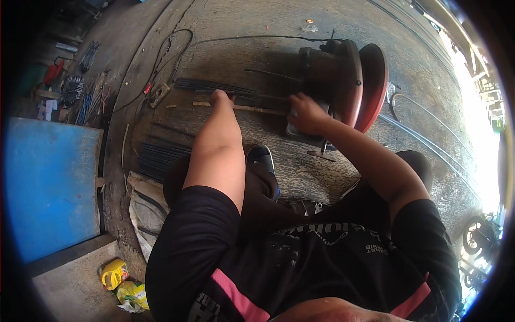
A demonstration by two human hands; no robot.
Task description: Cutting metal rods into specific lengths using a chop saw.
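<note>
A bundle of thin dark metal rods (198, 85) lies on the floor ahead of me. My left hand (221, 99) is closed over the rods at their right end, its fingers partly hidden behind the wrist. A thin rod runs from there toward my right hand (307, 112), whose curled fingers meet it beside the base of a cut-off saw. The saw (316, 67) has a dark motor body and a large round red guard (375, 86). Under the right hand, a small clamp handle (322, 155) sticks out from the base. Just below the rods lies a narrow wooden strip (249, 108).
More dark rods (161, 153) lie by my left knee. A black cable (241, 37) runs across the floor to the saw. Far left stands a blue panel (53, 182), with a yellow bottle (113, 273) below it. Long metal bars (429, 144) extend at right; my shoe (260, 158) is between my arms.
</note>
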